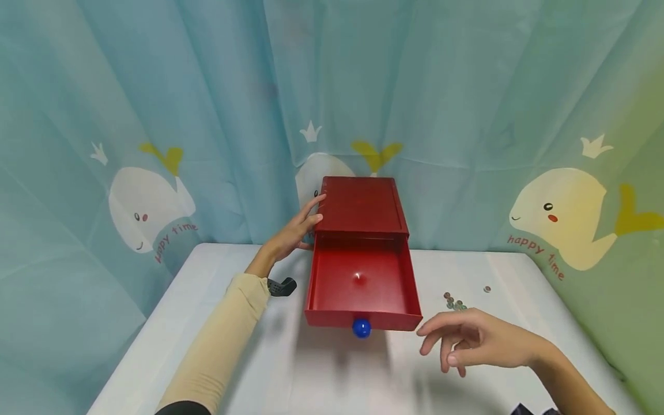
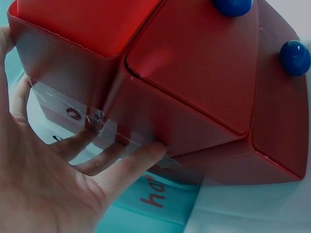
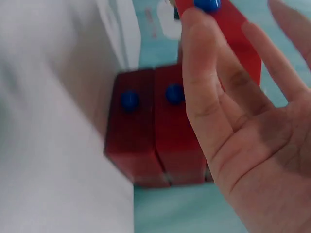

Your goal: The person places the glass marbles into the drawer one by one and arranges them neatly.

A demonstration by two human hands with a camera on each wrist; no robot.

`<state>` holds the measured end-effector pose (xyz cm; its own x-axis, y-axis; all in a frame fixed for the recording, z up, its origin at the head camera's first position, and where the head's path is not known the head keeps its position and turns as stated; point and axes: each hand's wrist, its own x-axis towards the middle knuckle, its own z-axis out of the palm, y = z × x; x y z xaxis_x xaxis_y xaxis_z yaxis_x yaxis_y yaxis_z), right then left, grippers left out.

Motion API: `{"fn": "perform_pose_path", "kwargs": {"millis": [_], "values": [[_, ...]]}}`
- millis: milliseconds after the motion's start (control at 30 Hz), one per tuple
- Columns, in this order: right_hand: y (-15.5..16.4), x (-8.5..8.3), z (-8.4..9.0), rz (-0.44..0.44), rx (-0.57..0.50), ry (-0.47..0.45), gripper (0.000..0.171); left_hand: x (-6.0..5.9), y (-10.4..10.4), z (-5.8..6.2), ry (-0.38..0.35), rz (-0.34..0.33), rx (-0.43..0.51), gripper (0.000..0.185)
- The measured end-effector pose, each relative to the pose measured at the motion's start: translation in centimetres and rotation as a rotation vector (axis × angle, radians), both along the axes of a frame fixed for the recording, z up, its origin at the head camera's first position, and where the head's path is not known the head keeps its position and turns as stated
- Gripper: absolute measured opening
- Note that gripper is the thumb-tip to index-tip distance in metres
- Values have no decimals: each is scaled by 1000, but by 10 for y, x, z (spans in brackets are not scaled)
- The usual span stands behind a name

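Whale-printed curtains (image 1: 155, 144) hang behind the white table (image 1: 290, 369) where my hands work. On it stands a red drawer chest (image 1: 360, 204), its top drawer (image 1: 361, 285) pulled out toward me, a blue knob (image 1: 361, 328) on the front.

My left hand (image 1: 295, 230) rests flat against the chest's left side, fingers (image 2: 129, 167) straight and pressed to the red wall, holding nothing in a grip. The open drawer lies just to the right of those fingers and nearer to me.

My right hand (image 1: 477, 340) hovers above the table, fingers (image 1: 433, 328) loosely spread and relaxed, grasping nothing. The drawer's front right corner sits just left of my fingertips, apart from them; the knob is further left. In the right wrist view, two lower drawers with blue knobs (image 3: 130, 100) show beyond my palm, though blurred.

A little cluster of small beads (image 1: 453, 302) lies on the table just beyond my right fingers, with one more (image 1: 487, 289) farther off. A dark object (image 1: 282, 286) lies beside my left sleeve (image 1: 223, 340).
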<state>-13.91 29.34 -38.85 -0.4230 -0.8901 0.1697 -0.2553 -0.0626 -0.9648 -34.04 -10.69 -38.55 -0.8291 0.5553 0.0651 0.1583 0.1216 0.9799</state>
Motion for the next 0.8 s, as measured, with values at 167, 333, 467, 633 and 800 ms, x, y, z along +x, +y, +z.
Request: {"fn": "perform_pose_path", "kwargs": {"millis": [167, 333, 467, 633, 800], "values": [[28, -8, -4, -100, -26, 79, 59, 2, 0, -1, 3, 13, -6, 66], [45, -9, -8, -319, 20, 122, 55, 1, -1, 0, 15, 6, 1, 66], [55, -7, -16, -498, 113, 168, 50, 2, 0, -1, 17, -2, 0, 66], [68, -9, -30, -679, 230, 251, 47, 0, 0, -3, 16, 6, -5, 66], [81, -13, -47, -764, 316, 351, 46, -3, 1, -3, 32, 23, -18, 66]]}}
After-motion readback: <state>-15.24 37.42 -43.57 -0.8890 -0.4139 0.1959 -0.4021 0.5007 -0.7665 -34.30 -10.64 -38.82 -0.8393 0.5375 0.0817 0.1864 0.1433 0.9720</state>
